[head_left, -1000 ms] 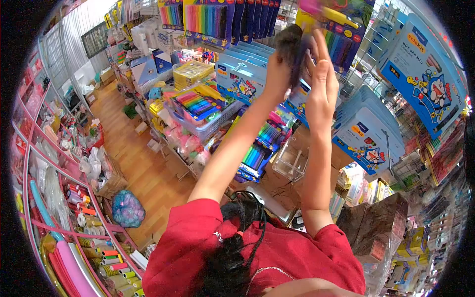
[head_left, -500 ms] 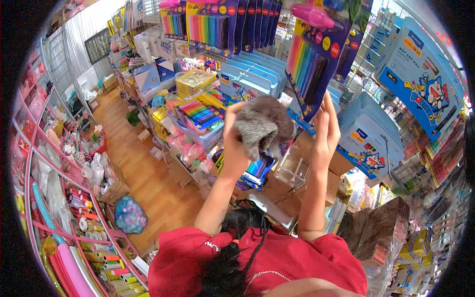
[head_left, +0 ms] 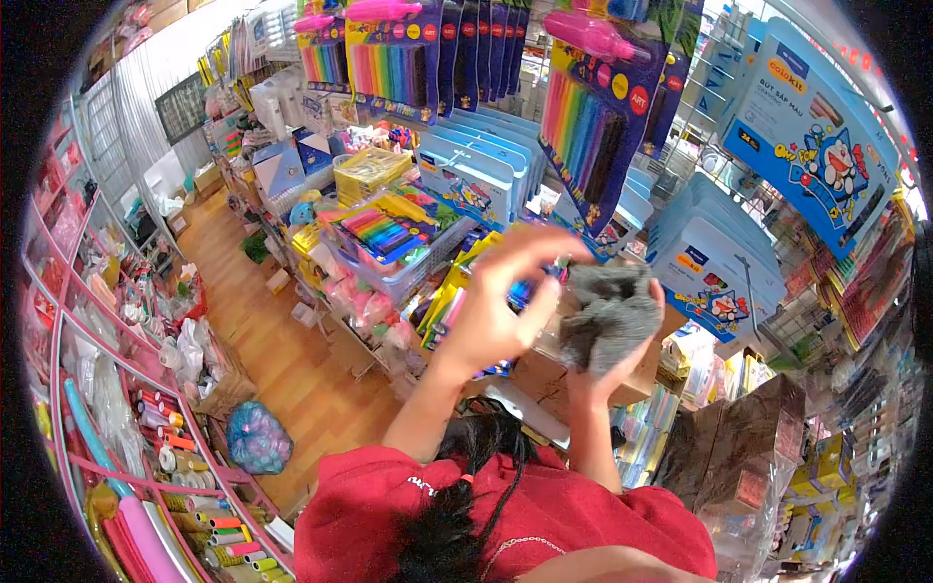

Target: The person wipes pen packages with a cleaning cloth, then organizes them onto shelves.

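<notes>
My right hand [head_left: 602, 380] grips a bunched grey cloth [head_left: 610, 325] in mid-air, its long axis slanting up and away from me. My left hand [head_left: 501, 316] is half-curled and empty beside it; blur hides whether its fingertips touch. Leftward, a lavender basket [head_left: 413, 279] holds pen packs [head_left: 394, 231], one reaching its left edge.
</notes>
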Tool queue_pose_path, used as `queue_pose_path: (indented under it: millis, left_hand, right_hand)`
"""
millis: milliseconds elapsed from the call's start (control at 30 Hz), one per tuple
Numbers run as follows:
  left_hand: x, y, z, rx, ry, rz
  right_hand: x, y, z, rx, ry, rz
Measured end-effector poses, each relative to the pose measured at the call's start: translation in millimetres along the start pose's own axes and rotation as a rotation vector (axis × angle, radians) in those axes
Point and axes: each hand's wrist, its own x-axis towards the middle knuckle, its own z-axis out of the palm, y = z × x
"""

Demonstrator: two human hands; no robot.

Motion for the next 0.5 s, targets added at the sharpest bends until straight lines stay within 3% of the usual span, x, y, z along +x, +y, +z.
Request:
queue_pose_path:
  millis: [67,133,233,300,333,433,500]
  left_hand:
    - [9.6,-6.9,-0.1,0.246,0.231,-0.008]
    - [31.9,-11.9,12.0,0.477,0.331,0.023]
    - [55.8,-46.7,50.8,0.578,0.428,0.121]
    - [72.7,-63.6,61.4,0.567,0.510,0.230]
    - [79.0,-63.4,61.6,0.559,0.548,0.288]
    - [78.5,-62.1,43.3,0.629,0.394,0.412]
    - [73.3,-61.2,36.7,0.330,0.452,0.466]
  right_hand:
    - [9.7,-3.9,-10.7,0.164,0.086,0.002]
    - [17.5,-10.8,-7.9,0.264,0.051,-0.025]
    - [25.4,-11.9,-11.7,0.267,0.024,-0.022]
    - [31.6,-9.6,-13.4,0.184,0.069,-0.016]
    - [34.5,-9.9,-15.9,0.093,-0.017,-0.134]
    - [46.9,-17.9,-15.8,0.210,-0.004,-0.098]
    - [58.8,-18.8,-11.2,0.230,-0.080,-0.156]
